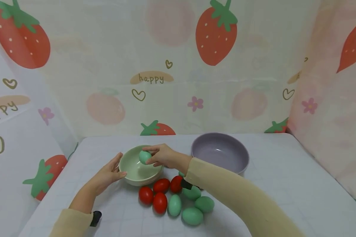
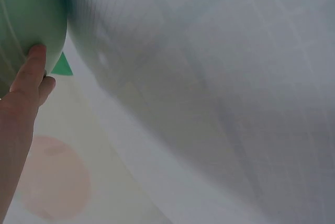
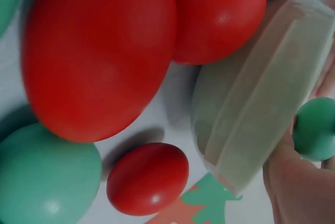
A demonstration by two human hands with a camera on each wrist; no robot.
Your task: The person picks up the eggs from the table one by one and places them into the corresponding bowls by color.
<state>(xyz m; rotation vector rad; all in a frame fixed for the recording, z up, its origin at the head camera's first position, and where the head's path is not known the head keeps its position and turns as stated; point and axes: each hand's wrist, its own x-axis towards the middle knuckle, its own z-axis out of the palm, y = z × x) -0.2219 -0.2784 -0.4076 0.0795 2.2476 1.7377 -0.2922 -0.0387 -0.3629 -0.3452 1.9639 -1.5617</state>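
Observation:
My right hand [image 1: 163, 155] pinches a green egg [image 1: 144, 157] between thumb and fingertips, over the inside of a pale green bowl [image 1: 133, 179]. In the right wrist view the same green egg [image 3: 317, 130] shows beyond the bowl's rim, held by the right hand [image 3: 298, 187]. At the bowl's left side, my left hand [image 1: 108, 172] rests with fingers and thumb spread along the outer wall. Its fingers [image 2: 30, 75] lie fairly straight against the bowl [image 2: 36, 9] in the left wrist view. No other egg shows inside the bowl.
Several red eggs [image 1: 160, 203] lie just in front of the bowl on the white table [image 1: 118, 214]. Several green eggs [image 1: 192, 216] sit beside them, partly under the right sleeve [image 1: 225, 191]. A larger purple bowl [image 1: 240, 158] stands at the back right, partly behind that sleeve.

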